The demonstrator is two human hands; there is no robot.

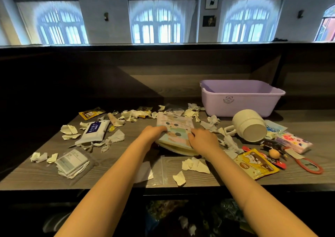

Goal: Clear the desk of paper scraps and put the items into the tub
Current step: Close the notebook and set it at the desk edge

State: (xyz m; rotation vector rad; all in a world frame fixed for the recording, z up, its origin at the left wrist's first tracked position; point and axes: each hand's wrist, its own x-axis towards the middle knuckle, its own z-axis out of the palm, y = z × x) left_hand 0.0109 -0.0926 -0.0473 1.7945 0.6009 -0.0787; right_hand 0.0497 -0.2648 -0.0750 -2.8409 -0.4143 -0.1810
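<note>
A pastel notebook (pixel 175 128) with cartoon bears lies in the middle of the dark wooden desk (pixel 126 164), on top of a pale plate (pixel 178 152). My left hand (pixel 154 132) grips its left edge and my right hand (pixel 204 139) grips its right edge. The lilac tub (pixel 239 100) stands at the back right and looks empty. White paper scraps (pixel 194 165) are scattered all over the desk. A white mug (pixel 249 128) lies on its side to the right of the notebook.
A wet-wipes pack (pixel 93 132) and a clear bag of sachets (pixel 73 163) lie on the left. A yellow snack pouch (pixel 255 163), a tissue pack (pixel 293 142) and a red hand mirror (pixel 308 166) lie on the right. A clear zip bag (pixel 157 172) sits at the front edge.
</note>
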